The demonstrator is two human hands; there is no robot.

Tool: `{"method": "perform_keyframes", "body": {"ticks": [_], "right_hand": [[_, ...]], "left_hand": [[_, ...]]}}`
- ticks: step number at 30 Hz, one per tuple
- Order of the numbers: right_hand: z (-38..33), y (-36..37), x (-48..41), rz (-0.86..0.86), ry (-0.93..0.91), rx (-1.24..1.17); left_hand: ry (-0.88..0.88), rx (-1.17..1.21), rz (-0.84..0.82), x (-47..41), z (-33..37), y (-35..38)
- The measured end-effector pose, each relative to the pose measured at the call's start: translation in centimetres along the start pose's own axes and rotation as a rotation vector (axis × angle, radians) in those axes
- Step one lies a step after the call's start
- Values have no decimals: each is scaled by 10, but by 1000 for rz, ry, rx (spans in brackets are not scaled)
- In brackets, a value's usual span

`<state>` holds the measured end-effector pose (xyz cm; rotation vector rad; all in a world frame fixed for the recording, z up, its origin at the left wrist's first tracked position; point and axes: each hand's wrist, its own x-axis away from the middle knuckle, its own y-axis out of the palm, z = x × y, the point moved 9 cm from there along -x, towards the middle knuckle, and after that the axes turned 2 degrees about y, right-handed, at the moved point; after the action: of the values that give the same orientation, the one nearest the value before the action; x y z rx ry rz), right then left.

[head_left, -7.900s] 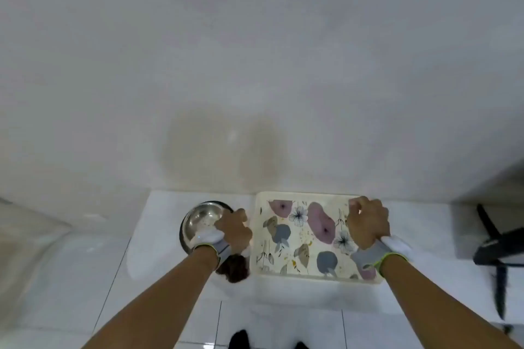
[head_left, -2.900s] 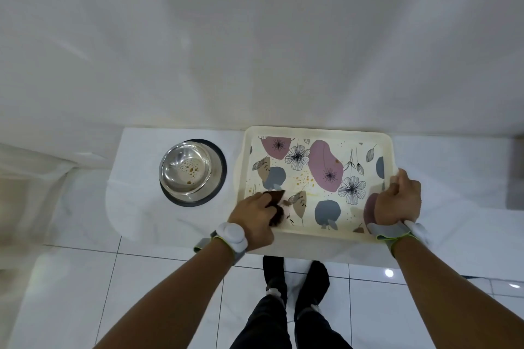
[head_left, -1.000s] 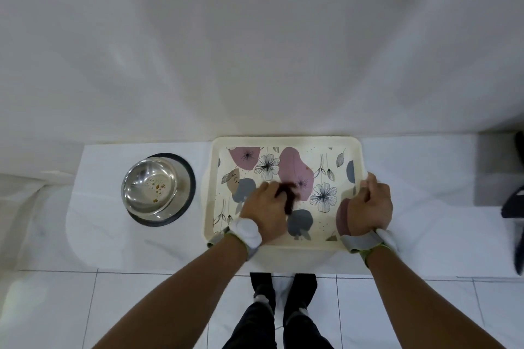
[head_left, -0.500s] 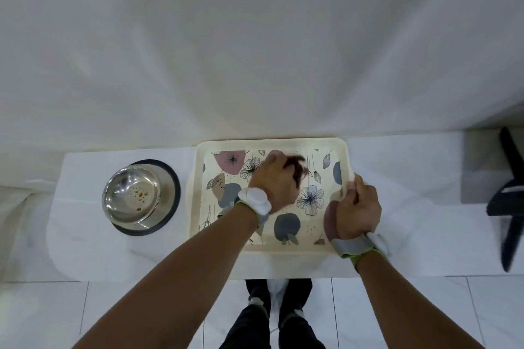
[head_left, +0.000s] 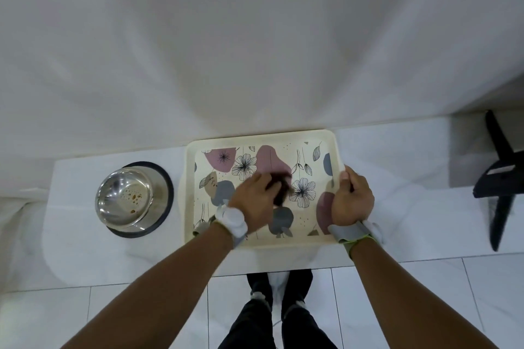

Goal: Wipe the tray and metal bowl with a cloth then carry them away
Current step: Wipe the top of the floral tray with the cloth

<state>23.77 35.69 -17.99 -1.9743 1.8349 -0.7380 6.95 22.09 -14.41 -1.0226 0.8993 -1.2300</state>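
A cream tray with a flower print lies flat on a white ledge against the wall. My left hand presses a dark brown cloth onto the tray's middle; the cloth is blurred. My right hand grips the tray's right rim, thumb on top. Left of the tray, apart from it, stands a metal bowl with a black rubber base and brown spots inside.
The white ledge ends at a tiled floor where my legs and feet stand. A white wall rises behind the tray. A black stand sits at the right edge.
My left hand has drawn the cloth back from the tray's far middle toward its centre. Over the earlier frames it went from the bowl to the tray. My right hand keeps its hold.
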Motion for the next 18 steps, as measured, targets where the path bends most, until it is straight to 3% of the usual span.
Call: {"method": "perform_keyframes", "body": {"ticks": [3, 6, 8, 13, 15, 18], "right_hand": [[1, 0, 0, -1, 16, -3], [3, 0, 1, 1, 48, -16], [2, 0, 1, 9, 60, -12], [1, -2, 3, 102, 94, -61], [1, -1, 3, 75, 83, -28], [1, 1, 2, 14, 51, 13]], "left_hand": [[-259, -21, 24, -40, -19, -2], [-361, 31, -3, -62, -5, 5], [-291, 51, -44, -58, 21, 14], [205, 64, -127, 6, 75, 31], [131, 72, -83, 3, 53, 28], [-139, 87, -26, -26, 26, 21]]}}
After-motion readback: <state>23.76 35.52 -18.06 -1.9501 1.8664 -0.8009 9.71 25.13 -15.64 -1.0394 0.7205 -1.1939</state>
